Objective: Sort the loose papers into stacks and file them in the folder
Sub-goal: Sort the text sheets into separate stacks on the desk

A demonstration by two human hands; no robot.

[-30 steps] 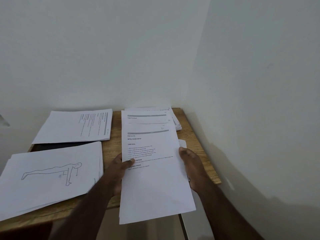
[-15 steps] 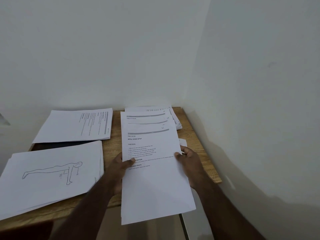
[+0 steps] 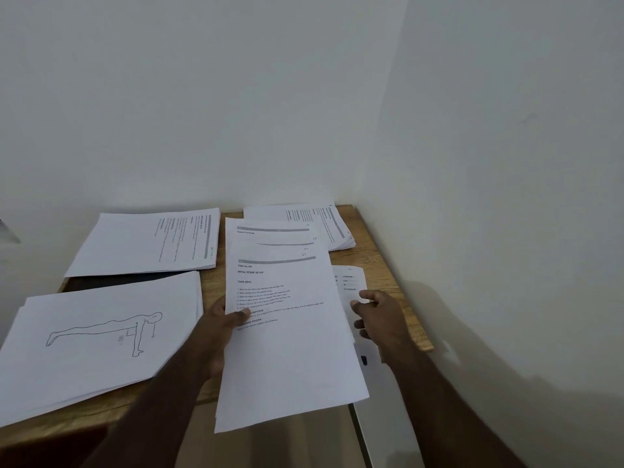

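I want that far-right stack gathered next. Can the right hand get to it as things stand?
Probably yes. The right hand is off the held sheets, open, with bare table between it and the far-right stack. The left hand alone grips the sheets.

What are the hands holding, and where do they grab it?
The left hand pinches the paper bundle at its left edge. The right hand holds nothing.

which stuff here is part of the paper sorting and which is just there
Job:
held sheets in left hand
right hand, off them
drawing stack
back-left stack
corner stack
dark folder

Just there:
wooden table
white walls
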